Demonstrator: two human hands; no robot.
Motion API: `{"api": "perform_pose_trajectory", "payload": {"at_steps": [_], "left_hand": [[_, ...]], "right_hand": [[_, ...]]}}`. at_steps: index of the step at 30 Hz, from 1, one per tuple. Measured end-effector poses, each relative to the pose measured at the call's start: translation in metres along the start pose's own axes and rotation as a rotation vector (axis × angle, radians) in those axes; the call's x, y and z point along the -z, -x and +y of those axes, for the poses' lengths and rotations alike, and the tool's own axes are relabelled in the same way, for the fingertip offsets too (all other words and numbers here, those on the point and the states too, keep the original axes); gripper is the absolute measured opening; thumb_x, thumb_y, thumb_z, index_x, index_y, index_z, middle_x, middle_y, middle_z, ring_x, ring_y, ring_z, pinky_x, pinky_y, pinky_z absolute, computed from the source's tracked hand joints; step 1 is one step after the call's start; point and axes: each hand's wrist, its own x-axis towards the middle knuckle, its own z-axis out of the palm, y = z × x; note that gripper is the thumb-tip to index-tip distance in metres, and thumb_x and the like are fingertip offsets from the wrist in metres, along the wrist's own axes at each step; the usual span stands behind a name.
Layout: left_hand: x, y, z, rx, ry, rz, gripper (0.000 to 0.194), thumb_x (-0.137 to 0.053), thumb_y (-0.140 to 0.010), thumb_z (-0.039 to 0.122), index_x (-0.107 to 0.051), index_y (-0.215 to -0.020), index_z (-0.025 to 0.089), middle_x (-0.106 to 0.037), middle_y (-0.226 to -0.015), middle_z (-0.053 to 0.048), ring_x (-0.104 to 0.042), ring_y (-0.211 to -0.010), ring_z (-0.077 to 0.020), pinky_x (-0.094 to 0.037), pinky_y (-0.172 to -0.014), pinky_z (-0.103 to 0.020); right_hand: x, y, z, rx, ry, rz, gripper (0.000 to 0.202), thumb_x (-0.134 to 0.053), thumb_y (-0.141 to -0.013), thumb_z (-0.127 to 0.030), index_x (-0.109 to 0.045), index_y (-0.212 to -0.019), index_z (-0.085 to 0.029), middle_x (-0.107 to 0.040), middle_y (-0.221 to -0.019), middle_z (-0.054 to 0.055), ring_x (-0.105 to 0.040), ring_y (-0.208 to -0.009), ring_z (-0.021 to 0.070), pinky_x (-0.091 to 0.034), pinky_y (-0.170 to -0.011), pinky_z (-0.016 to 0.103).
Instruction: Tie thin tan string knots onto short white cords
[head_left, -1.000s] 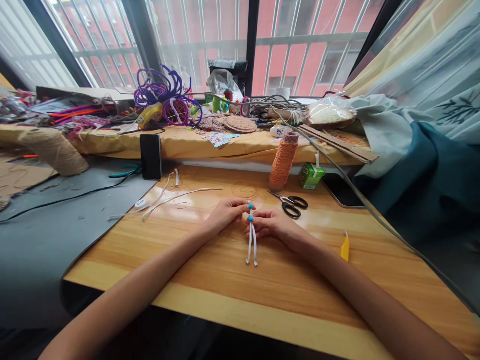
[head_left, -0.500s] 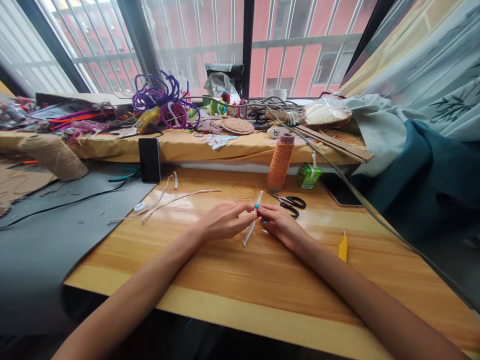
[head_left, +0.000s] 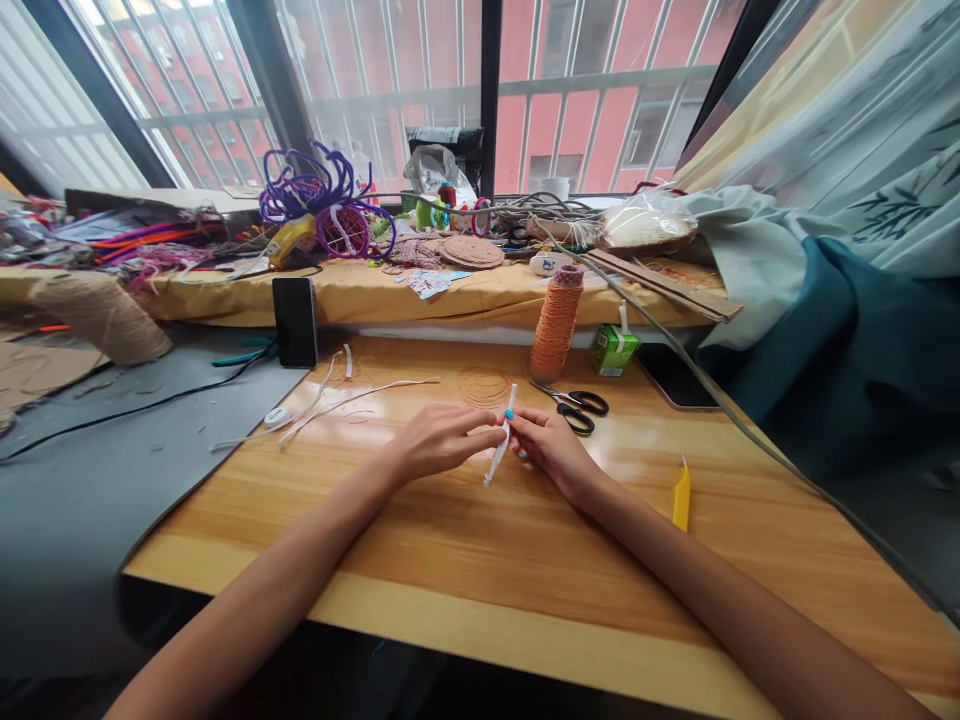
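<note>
Between my two hands is a short white strip (head_left: 496, 462), slightly slanted, with a small knot-like lower end. My right hand (head_left: 552, 447) pinches it near the middle, thumb and fingers closed. My left hand (head_left: 444, 437) comes in from the other side, its fingertips closed at the strip. Whatever lies right between the fingertips is hidden. Just behind my right hand lie black-handled scissors (head_left: 580, 408). Loops of thin orange thread (head_left: 484, 385) rest on the wooden table behind the strip.
An orange thread cone (head_left: 556, 325), a green drink carton (head_left: 615, 350) and a dark phone (head_left: 679, 375) stand or lie at the back. Yellow tweezers (head_left: 682, 498) are at right. White cords (head_left: 352, 398) and an upright phone (head_left: 295, 322) are at left. A cluttered ledge (head_left: 420, 300) runs behind.
The view has shifted slightly. My right hand has turned a little around the strip, which stays pinched; my left fingers remain close against it.
</note>
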Motion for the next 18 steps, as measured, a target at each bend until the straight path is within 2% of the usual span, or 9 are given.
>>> {"api": "perform_pose_trajectory", "payload": {"at_steps": [6,9,11,13,16,18], "left_hand": [[0.002,0.002,0.002,-0.150,-0.099,0.006,0.021,-0.042,-0.080,0.023,-0.061,-0.089,0.025,-0.061,-0.094,-0.006,-0.054,-0.074,-0.0126,-0.036,-0.065,-0.021],[-0.004,0.000,0.001,-0.179,-0.086,0.078,0.023,-0.038,-0.082,0.021,-0.060,-0.088,0.022,-0.061,-0.088,-0.005,-0.054,-0.074,-0.0119,-0.037,-0.065,-0.021],[-0.011,-0.003,0.001,-0.106,0.017,0.163,0.021,-0.039,-0.082,0.023,-0.059,-0.084,0.018,-0.060,-0.079,-0.004,-0.052,-0.068,-0.0104,-0.038,-0.062,-0.020],[-0.017,-0.006,0.001,0.036,0.182,0.224,0.019,-0.041,-0.081,0.027,-0.057,-0.081,0.015,-0.057,-0.070,-0.002,-0.048,-0.059,-0.0080,-0.037,-0.055,-0.018],[-0.022,-0.010,0.001,0.245,0.437,0.276,0.019,-0.045,-0.078,0.031,-0.054,-0.080,0.014,-0.051,-0.061,0.002,-0.042,-0.048,-0.0055,-0.034,-0.046,-0.017],[-0.023,-0.011,0.002,0.333,0.553,0.306,0.019,-0.048,-0.076,0.033,-0.052,-0.081,0.015,-0.047,-0.056,0.004,-0.040,-0.045,-0.0051,-0.032,-0.043,-0.016]], "right_hand": [[0.001,-0.001,0.001,0.027,0.077,-0.049,0.021,-0.057,-0.066,-0.035,-0.055,-0.067,-0.014,-0.046,-0.052,-0.004,-0.038,-0.045,0.0039,-0.024,-0.042,0.017],[-0.001,0.001,0.000,0.092,0.182,-0.059,0.021,-0.054,-0.068,-0.035,-0.053,-0.065,-0.014,-0.045,-0.052,-0.004,-0.039,-0.046,0.0046,-0.027,-0.043,0.018],[-0.004,0.003,-0.002,0.130,0.261,-0.056,0.020,-0.052,-0.069,-0.033,-0.053,-0.064,-0.014,-0.046,-0.053,-0.004,-0.040,-0.047,0.0053,-0.030,-0.044,0.018],[-0.006,0.005,-0.003,0.142,0.338,-0.041,0.019,-0.049,-0.071,-0.032,-0.053,-0.065,-0.014,-0.048,-0.053,-0.003,-0.041,-0.046,0.0059,-0.032,-0.044,0.019],[-0.008,0.006,-0.003,0.125,0.417,-0.025,0.019,-0.046,-0.073,-0.029,-0.054,-0.064,-0.014,-0.047,-0.049,-0.003,-0.042,-0.044,0.0065,-0.033,-0.043,0.019],[-0.008,0.006,-0.002,0.113,0.438,-0.024,0.019,-0.044,-0.074,-0.028,-0.054,-0.064,-0.014,-0.046,-0.046,-0.004,-0.041,-0.042,0.0065,-0.033,-0.042,0.019]]}}
